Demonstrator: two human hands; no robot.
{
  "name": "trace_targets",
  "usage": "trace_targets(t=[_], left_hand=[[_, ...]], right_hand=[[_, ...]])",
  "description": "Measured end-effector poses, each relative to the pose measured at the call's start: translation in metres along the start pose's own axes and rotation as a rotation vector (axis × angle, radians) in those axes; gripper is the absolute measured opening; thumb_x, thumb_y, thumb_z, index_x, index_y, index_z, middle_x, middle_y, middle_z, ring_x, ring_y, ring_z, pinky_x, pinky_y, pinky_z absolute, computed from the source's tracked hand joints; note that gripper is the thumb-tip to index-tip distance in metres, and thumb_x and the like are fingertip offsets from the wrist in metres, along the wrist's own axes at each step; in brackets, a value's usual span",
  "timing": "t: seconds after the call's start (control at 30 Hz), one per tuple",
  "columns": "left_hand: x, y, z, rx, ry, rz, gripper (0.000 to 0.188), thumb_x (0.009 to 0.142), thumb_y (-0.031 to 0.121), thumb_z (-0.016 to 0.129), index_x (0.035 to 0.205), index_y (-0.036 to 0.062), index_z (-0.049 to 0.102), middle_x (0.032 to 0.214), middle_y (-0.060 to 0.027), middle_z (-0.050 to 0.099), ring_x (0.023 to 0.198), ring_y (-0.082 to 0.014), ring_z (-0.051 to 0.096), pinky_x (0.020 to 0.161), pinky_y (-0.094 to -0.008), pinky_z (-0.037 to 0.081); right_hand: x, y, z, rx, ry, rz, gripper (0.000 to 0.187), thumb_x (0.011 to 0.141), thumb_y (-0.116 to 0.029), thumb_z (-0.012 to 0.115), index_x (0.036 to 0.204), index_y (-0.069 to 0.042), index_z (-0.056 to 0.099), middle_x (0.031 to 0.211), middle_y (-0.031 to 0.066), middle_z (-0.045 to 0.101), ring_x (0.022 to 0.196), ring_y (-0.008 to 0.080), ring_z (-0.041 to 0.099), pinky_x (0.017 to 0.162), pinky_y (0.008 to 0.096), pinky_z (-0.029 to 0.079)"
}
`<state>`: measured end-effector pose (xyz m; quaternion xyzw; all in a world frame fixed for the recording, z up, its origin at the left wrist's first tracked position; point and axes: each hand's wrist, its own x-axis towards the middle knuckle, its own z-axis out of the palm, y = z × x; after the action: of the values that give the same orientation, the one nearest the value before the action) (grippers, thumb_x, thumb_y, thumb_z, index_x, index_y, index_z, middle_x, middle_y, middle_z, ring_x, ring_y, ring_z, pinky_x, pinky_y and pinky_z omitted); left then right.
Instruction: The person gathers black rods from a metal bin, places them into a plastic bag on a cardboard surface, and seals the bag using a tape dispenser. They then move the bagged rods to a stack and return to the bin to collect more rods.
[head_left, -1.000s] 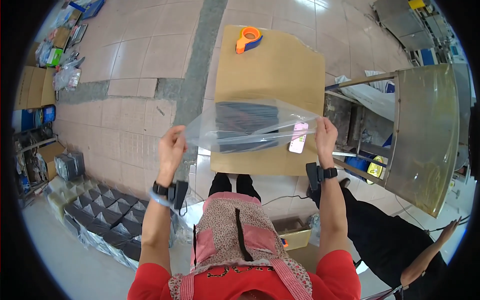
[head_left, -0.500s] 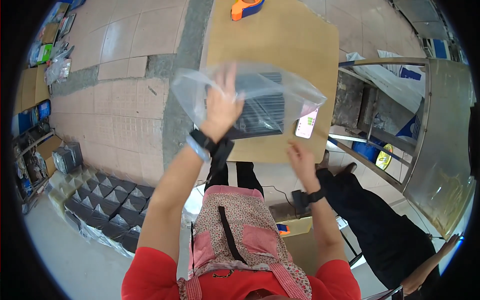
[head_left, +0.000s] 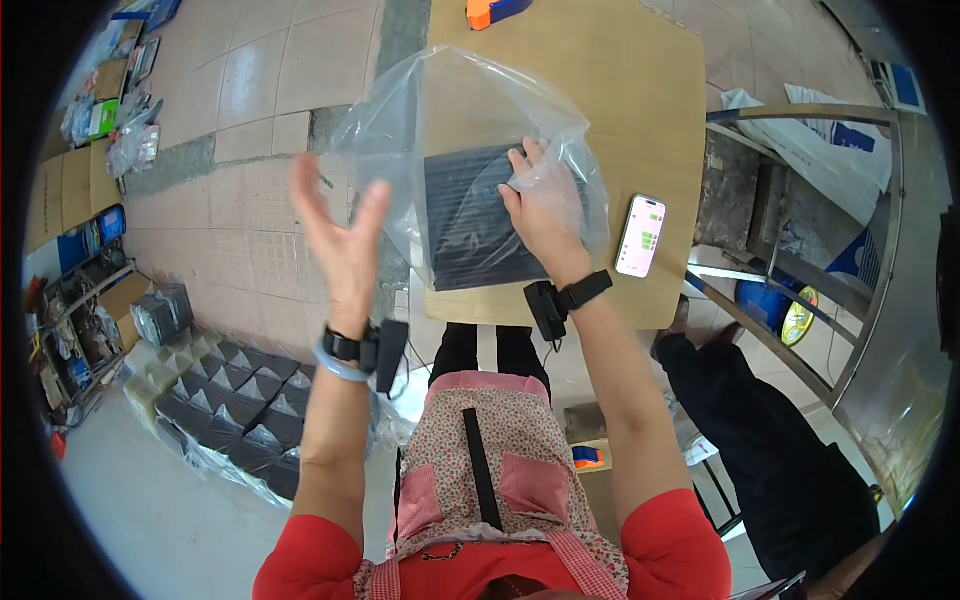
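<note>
On the cardboard-covered table lies a stack of dark ribbed pieces inside a large clear plastic bag. The bag's loose film spreads beyond the stack toward the far and left sides. My right hand rests on the bag over the stack's right part, fingers spread; some film overlaps it. My left hand hangs in the air left of the table, thumb and fingers wide apart, with nothing in it. A phone with a lit screen lies to the right of the bag.
An orange and blue tape dispenser sits at the table's far edge. Wrapped dark bundles stand on the floor at left. A metal frame is at right, with another person's dark-clothed leg near it.
My left hand has left the bag and swung out to the left. My right hand has moved from beside the phone onto the stack. The bag's film has shifted farther away and billows higher.
</note>
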<state>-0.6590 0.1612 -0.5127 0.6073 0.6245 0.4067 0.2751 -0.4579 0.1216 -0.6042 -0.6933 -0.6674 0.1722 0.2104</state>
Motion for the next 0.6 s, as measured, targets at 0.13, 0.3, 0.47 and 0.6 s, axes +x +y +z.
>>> trace_targets(t=[0.13,0.3,0.47,0.6], left_hand=[[-0.045,-0.028,0.026,-0.091,-0.152,-0.174,0.071,0.073,0.017,0.071,0.129,-0.0022,0.031,0.126,-0.0159,0.041,0.118,-0.0247,0.038,0.098,-0.0361,0.031],[-0.069,-0.015,0.043,-0.089,-0.189,0.057,0.028,0.075,0.005,0.063,0.101,0.0017,0.054,0.099,-0.0124,0.058,0.097,-0.0286,0.053,0.083,-0.0372,0.042],[-0.076,-0.001,0.037,0.044,-0.398,0.526,0.010,0.073,-0.002,0.057,0.080,0.0046,0.056,0.091,-0.0127,0.058,0.089,-0.0347,0.055,0.080,-0.0383,0.044],[-0.066,-0.027,-0.011,-0.176,-0.084,0.046,0.011,0.077,-0.007,0.047,0.077,0.0037,0.049,0.105,-0.0148,0.054,0.103,-0.0276,0.051,0.085,-0.0384,0.042]], right_hand=[[0.001,0.005,0.002,0.027,0.007,-0.050,0.039,0.080,-0.021,0.059,0.114,-0.004,0.052,0.123,0.0145,0.047,0.114,0.0319,0.043,0.096,0.0372,0.035],[0.006,0.006,-0.020,0.437,0.012,0.205,0.040,0.083,-0.026,0.058,0.115,-0.002,0.051,0.120,0.0132,0.051,0.112,0.0279,0.047,0.094,0.0353,0.037],[0.019,0.009,-0.045,1.281,-0.050,0.583,0.042,0.088,-0.028,0.054,0.118,0.000,0.048,0.114,0.0106,0.055,0.105,0.0210,0.053,0.090,0.0317,0.040],[0.010,0.016,-0.046,1.203,-0.181,0.547,0.040,0.088,-0.023,0.054,0.120,0.001,0.047,0.111,0.0098,0.057,0.101,0.0181,0.055,0.088,0.0294,0.041]])
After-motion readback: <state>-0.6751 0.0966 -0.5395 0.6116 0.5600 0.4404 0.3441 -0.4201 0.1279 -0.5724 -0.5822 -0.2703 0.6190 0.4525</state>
